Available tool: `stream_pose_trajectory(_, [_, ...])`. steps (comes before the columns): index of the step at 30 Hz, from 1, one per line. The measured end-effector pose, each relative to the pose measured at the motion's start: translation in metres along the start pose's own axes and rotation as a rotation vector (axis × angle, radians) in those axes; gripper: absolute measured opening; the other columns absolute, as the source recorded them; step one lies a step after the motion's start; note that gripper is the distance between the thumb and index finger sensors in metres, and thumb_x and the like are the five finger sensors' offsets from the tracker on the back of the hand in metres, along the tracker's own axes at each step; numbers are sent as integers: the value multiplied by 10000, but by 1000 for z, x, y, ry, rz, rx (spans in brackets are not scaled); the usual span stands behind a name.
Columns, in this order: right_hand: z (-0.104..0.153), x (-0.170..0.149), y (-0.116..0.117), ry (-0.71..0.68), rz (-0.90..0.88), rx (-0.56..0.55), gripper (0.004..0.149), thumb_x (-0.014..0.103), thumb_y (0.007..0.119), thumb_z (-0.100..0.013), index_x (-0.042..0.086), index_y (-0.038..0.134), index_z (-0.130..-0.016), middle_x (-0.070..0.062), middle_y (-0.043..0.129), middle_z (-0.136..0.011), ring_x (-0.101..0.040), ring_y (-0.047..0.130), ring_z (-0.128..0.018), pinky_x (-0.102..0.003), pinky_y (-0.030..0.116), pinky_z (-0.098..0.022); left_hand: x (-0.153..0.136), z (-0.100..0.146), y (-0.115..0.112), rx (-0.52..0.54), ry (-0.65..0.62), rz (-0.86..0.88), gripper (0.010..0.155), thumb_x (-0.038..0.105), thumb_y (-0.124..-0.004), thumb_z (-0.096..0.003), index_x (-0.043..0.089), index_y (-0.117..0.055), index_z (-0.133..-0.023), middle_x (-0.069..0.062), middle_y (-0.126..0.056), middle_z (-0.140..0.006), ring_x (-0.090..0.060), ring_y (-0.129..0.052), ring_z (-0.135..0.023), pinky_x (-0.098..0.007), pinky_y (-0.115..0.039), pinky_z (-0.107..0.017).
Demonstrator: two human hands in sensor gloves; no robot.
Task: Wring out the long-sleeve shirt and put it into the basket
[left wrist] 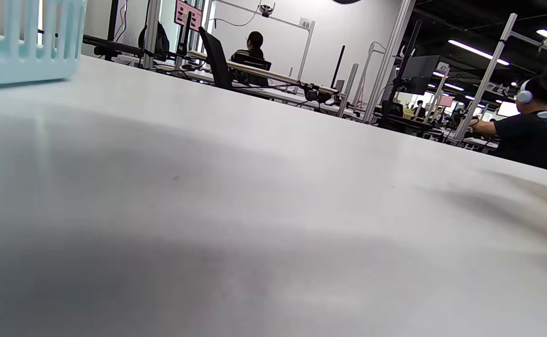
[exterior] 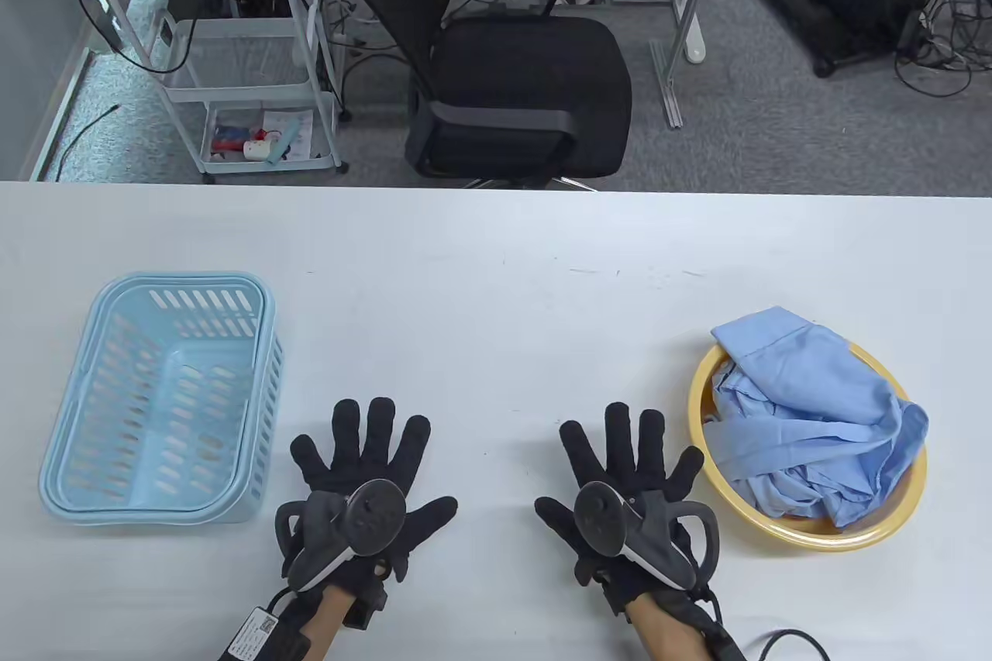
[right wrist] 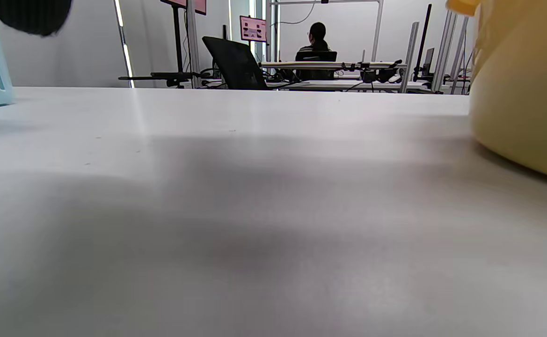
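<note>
Blue long-sleeve shirt [exterior: 814, 421] heaped in yellow basin [exterior: 806, 533], lower right of frame, just beside right hand [exterior: 628, 490]; both hands' fingers [exterior: 616, 432] spread flat, empty; left hand [exterior: 364, 483] nearer basket [exterior: 163, 397].

Left hand [exterior: 364, 490] and right hand [exterior: 628, 494] lie flat, fingers spread.

White table [exterior: 496, 242], black office chair [exterior: 519, 72], grey carpet [exterior: 775, 126], white trolley [exterior: 256, 72]

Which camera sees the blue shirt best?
The table view: the whole crumpled blue shirt shows, piled in the yellow basin. The right wrist view shows only the basin's wall. The left wrist view shows its edge with perhaps a sliver of cloth.
</note>
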State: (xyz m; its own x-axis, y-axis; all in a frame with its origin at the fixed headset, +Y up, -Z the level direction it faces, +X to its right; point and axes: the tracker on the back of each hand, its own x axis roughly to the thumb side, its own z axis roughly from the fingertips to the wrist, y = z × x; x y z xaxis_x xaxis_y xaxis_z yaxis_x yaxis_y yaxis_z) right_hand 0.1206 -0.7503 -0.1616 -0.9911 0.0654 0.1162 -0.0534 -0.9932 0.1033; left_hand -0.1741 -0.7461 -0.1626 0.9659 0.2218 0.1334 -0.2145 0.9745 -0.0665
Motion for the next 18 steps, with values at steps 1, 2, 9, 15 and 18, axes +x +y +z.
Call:
stream_pose_trajectory(1, [0,1,2,-1,9,6,918,827,608,-478,402,106,-1119,-77,-129,-1143,-476,-76,-1040,-864,100,-614,0,0,-1,-3,5,-4,1006,927,-527,-276,430,-387,-1140,60,-58,-1198,-374,-19,-1137,-799,-129,-681])
stream_pose_trajectory(2, [0,1,3,-6,4,9,916,824,608,-479,396,113,-1121,-81,-124,-1144,-479,-69,-1039,-864,104,-614,0,0,-1,-1,4,-3,1004,925,-528,-279,459,-330,-1145,59,-58,-1198,-375,-20,-1137,-798,-132,-682])
stream_pose_trajectory(9, [0,3,5,0,-2,8,919,794,615,-490,366,101,-1120,-95,-114,-1140,-484,-53,-1038,-862,112,-614,1,3,5,29,-9,5,994,916,-526,-291,423,-375,-1141,51,-66,-1198,-376,-32,-1142,-795,-144,-689])
stream_pose_trajectory(15, [-1,1,6,9,-10,7,921,774,627,-501,360,73,-1109,-103,-122,-1130,-491,-45,-1035,-861,117,-613,1,4,6,18,-6,14,996,915,-525,-294,416,-367,-1141,40,-77,-1200,-382,-48,-1144,-797,-159,-690])
stream_pose_trajectory(18, [-1,1,6,5,-9,12,929,774,622,-498,346,70,-1110,-108,-116,-1130,-492,-37,-1036,-863,119,-610,0,4,7,22,-3,17,993,910,-529,-297,413,-369,-1142,37,-86,-1201,-385,-57,-1146,-797,-166,-692])
